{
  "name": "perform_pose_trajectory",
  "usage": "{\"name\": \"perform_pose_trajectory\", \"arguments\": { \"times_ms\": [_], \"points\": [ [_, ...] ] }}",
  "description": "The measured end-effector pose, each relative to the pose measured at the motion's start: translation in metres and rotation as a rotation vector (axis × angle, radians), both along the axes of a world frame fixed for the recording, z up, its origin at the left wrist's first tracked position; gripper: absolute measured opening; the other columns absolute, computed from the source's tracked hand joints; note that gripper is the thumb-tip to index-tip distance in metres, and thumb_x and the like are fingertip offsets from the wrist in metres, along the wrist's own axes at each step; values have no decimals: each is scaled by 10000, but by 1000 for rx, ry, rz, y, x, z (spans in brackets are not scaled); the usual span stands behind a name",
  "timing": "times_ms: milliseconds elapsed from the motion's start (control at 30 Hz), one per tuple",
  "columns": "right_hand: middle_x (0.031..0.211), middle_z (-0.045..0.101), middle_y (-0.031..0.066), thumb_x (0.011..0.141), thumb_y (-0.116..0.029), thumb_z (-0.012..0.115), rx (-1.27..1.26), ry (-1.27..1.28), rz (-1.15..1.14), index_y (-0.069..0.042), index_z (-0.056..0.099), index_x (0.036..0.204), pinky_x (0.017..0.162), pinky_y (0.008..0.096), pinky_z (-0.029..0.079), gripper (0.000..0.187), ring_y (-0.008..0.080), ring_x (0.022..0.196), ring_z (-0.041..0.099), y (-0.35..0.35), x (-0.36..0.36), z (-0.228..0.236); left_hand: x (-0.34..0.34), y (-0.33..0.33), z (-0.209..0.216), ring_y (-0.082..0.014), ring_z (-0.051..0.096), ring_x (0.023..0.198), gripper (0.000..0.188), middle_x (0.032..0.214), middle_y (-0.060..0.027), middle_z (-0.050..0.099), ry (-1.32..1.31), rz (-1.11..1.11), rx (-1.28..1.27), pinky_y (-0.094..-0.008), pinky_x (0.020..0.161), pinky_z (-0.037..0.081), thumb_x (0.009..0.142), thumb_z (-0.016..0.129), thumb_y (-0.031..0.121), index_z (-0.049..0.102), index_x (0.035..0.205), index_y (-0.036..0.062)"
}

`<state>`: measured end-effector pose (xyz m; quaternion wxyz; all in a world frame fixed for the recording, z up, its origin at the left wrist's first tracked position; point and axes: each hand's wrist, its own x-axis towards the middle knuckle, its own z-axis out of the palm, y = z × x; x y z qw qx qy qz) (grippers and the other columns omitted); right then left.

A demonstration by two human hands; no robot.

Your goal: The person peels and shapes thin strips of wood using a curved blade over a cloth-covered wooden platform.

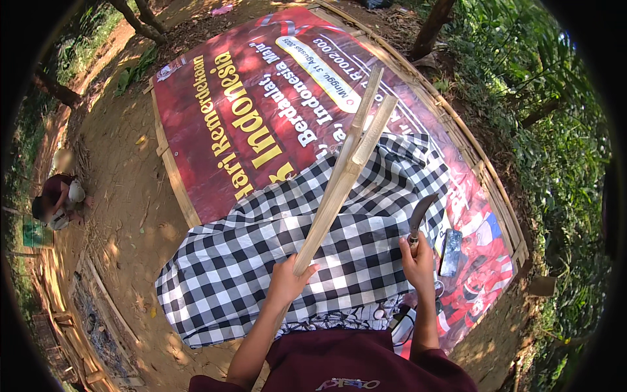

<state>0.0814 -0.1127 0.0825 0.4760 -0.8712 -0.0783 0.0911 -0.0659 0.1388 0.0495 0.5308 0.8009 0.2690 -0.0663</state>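
Note:
My left hand (289, 279) is closed around the near part of a long pale bamboo pole (324, 225). The pole slants up and to the right, and its far part is parted into two strips with a narrow gap between them. In my right hand (418, 262) is a knife (421, 214), gripped by the handle, its dark curved blade pointing up and apart from the bamboo. A black-and-white checked cloth (241, 277) spreads in front of me under both hands. To the right of my right hand lies a dark, smartphone-like slab (450, 253).
A red printed banner (196, 134) covers a low bamboo platform, whose slatted edge (480, 157) runs along the right. Dirt ground (134, 228) lies to the left, where people (62, 196) crouch. Green plants (548, 98) and a trunk (431, 29) stand beyond.

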Motion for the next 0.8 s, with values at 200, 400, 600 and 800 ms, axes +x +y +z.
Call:
{"name": "perform_pose_trajectory", "arguments": {
  "times_ms": [200, 400, 600, 800],
  "points": [
    [504, 462, 83, 860, -171, 708, -78, -134, -46, -7, 436, 705, 445, 338, 311, 353, 151, 432, 380, 3, 4, -34, 34, 41, 40, -424, 670, 708, 613, 700, -270, 641, 133, -160, 364, -452, 616, 535, 829, 687, 510, 616, 1029, -65],
    [486, 483, 81, 828, -189, 740, -90, -217, -88, -14, 435, 689, 438, 338, 355, 378, 199, 406, 440, 9, 11, -45, 133, 132, 95, -404, 660, 826, 587, 803, -227, 655, 44, -343, 868, -491, 705, 527, 847, 623, 550, 591, 1121, 31],
    [500, 498, 66, 638, -305, 886, -259, -205, -15, -39, 483, 732, 449, 346, 399, 492, 224, 432, 503, 8, 5, -39, 204, 186, 74, -355, 680, 806, 505, 830, -165, 675, 50, -412, 873, -472, 707, 537, 863, 633, 493, 579, 1118, 60],
    [518, 505, 50, 647, -270, 886, -173, -227, -63, -38, 498, 715, 444, 320, 392, 457, 187, 439, 498, 7, 7, -42, 247, 209, 4, -349, 673, 874, 536, 879, -177, 668, -3, -408, 1179, -463, 732, 548, 848, 670, 368, 503, 1269, 81]
  ]
}}
